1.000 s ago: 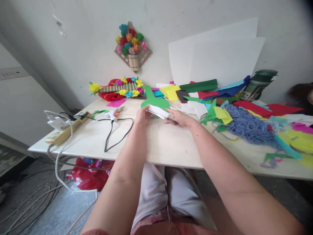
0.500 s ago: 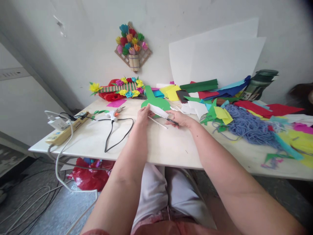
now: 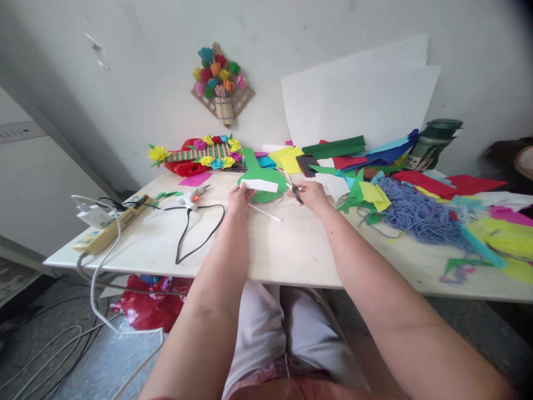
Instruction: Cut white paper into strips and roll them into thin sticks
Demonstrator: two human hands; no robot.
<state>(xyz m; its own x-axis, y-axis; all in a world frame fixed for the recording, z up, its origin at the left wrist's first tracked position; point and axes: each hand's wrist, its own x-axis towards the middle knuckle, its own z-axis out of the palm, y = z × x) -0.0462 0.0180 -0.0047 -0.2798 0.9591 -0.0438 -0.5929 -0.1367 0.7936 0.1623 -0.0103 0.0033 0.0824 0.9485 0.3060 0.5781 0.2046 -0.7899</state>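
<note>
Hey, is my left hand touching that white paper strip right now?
Touching. The head view shows the left hand gripping the white paper strip at its left end.

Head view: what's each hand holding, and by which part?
Left hand: white strip, by its left end. Right hand: scissors, by the handles.

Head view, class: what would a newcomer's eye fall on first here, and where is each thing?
Probably the colourful flower bouquet on the wall, left of centre. Next, near the middle, the left hand holding a white strip in front of a green cutout, with scissors in the right hand. Then the tangled blue yarn heaped on the table's right side.
</note>
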